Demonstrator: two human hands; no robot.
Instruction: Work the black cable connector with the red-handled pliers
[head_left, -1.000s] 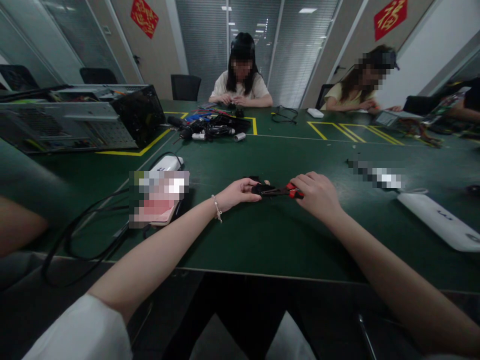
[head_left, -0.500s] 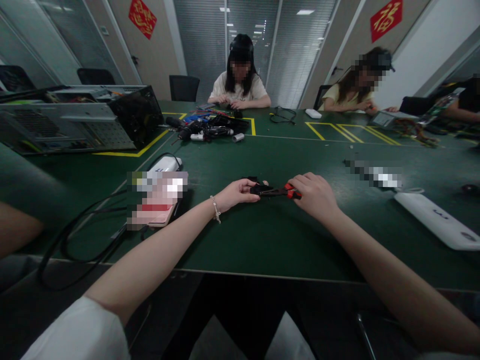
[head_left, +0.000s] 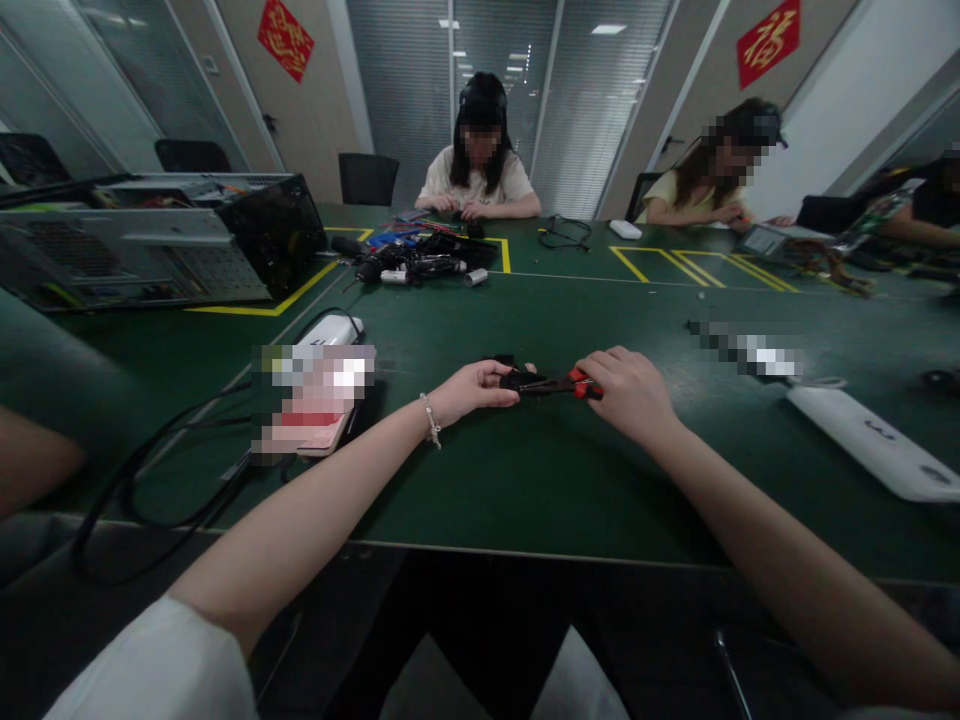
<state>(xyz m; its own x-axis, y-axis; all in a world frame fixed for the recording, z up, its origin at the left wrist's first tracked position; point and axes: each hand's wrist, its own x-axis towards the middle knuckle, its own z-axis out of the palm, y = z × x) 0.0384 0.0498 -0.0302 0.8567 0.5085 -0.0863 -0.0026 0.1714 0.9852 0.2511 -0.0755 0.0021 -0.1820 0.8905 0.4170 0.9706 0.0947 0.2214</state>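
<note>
No change of grip since the earlier frame: at frame centre, the right hand (head_left: 634, 393) has its fingers wrapped round red-handled, dark-nosed pliers (head_left: 588, 390); the left hand (head_left: 471, 392) pinches a small black part (head_left: 514, 381).

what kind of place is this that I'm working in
Probably an electronics workroom: a computer case rests on a green table marked with yellow lines, and your right hand holds red-handled pliers.

Before me, the green counter (head_left: 480, 490) carries a computer case (head_left: 202, 245) at ten o'clock, a heap of tools (head_left: 435, 250) at eleven, a white device (head_left: 874, 442) at two.
</note>
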